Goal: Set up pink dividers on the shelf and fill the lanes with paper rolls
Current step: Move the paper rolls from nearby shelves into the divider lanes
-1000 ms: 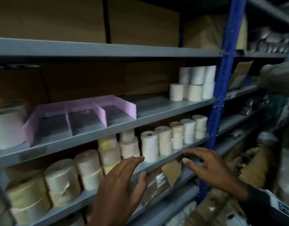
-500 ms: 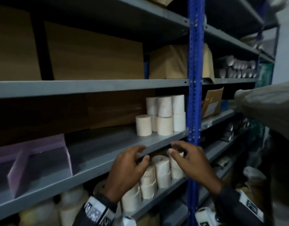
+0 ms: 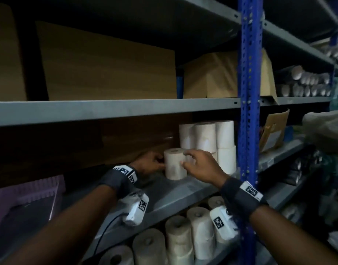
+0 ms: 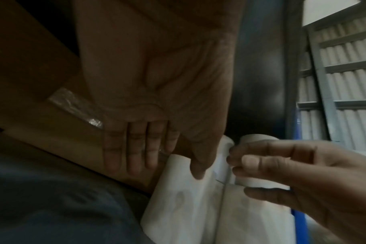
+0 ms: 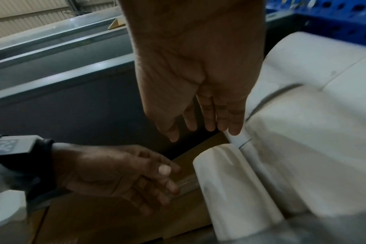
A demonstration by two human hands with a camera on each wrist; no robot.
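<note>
On the middle shelf (image 3: 160, 190) a bare grey stretch lay open between the pink dividers (image 3: 40, 188) at the left and the lone paper roll (image 3: 174, 163) — room enough for a hand to pass. Right of that roll, the stacked rolls (image 3: 208, 138) and the blue upright (image 3: 247, 111) closed the way. Behind stood a brown box (image 3: 126, 148); the shelf above (image 3: 107, 109) capped the gap.

dim, grainy, wrist views blurry
</note>
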